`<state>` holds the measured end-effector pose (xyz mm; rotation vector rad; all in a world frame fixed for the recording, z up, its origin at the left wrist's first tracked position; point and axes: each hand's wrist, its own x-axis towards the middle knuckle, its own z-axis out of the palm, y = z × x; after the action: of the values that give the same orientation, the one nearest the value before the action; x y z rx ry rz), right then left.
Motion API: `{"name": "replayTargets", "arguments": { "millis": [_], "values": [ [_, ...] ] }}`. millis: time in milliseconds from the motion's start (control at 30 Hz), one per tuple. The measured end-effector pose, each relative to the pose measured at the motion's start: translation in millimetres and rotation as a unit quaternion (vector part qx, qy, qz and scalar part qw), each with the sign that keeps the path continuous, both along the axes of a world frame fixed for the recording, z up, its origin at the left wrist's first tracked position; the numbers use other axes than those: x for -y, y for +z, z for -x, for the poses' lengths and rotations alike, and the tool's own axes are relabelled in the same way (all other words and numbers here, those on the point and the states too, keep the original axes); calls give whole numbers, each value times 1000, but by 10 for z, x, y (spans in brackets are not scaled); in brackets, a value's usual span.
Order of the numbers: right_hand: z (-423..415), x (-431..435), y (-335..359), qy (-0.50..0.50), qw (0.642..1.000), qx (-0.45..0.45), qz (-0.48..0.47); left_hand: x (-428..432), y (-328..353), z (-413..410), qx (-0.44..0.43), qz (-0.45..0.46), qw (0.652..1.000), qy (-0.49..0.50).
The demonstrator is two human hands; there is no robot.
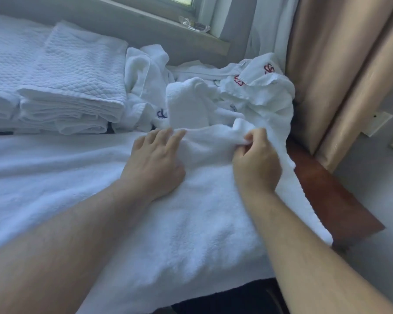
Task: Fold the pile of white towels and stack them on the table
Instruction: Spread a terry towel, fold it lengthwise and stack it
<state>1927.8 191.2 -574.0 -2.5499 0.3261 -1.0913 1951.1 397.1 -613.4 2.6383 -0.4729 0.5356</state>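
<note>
1. Spread towel [100, 177]: white terry, laid flat across most of the table's near surface, its front edge hanging over the near side.
2. Stack of folded towels [77, 71]: white, quilted weave, several layers, at the far left of the table; a second, lower stack sits to its left.
3. Pile of unfolded towels [247, 96]: white, crumpled, at the far right just beside the stack; some pieces carry red or blue embroidered marks.
4. Curtain [340, 71]: beige, hanging at right, beyond the table's corner.
5. Table [331, 200]: brown wood, bare only along the right edge.
6. Left hand [154, 162]: flat, fingers straight, pressing down on the spread towel at the foot of the pile.
7. Right hand [256, 159]: fingers curled, pinching a bunched fold of white towel between thumb and fingertips, lifted slightly off the surface.
</note>
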Motion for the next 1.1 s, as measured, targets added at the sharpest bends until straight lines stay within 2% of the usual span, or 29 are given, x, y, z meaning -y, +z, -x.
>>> {"name": "replayTargets", "arguments": {
  "millis": [100, 233, 333, 433, 500, 600, 667, 800, 900, 967, 1033, 1067, 1100],
  "values": [
    [122, -37, -252, -7, 979, -204, 4, -6, -22, -9, -26, -11, 999, 15],
    [128, 52, -224, 2, 982, -189, -25, -5, -47, -27, -42, -38, 998, 20],
    [-61, 77, -37, -27, 981, -189, -42, -10, -44, -28, -62, -49, 997, 9],
    [-343, 18, 183, -49, 938, -323, -119, -25, -22, -51, -107, -68, 992, -4],
    [-515, -22, 262, -34, 900, -416, -127, -29, -12, -66, -149, -105, 983, -14],
    [-692, -34, 321, 19, 863, -491, -117, -32, -13, -73, -195, -142, 970, -18],
    [-760, -5, 325, 18, 856, -503, -115, -39, -21, -79, -203, -142, 969, -18],
    [-785, 120, 301, -33, 846, -475, -241, -27, -19, -98, -187, -108, 976, -15],
    [-772, 191, 269, -41, 855, -401, -326, -40, -4, -99, -121, -31, 992, 6],
    [-751, 223, 198, -8, 877, -292, -381, -41, 2, -83, -87, -30, 996, 19],
    [-658, 278, 54, 49, 883, -117, -453, -27, -6, -51, -60, -63, 996, 26],
    [-557, 294, -16, 76, 861, -27, -503, -13, -5, -35, -48, -72, 996, 27],
    [-454, 312, -71, 109, 818, 41, -563, 0, 5, -24, -35, -76, 996, 29]
  ]
}}
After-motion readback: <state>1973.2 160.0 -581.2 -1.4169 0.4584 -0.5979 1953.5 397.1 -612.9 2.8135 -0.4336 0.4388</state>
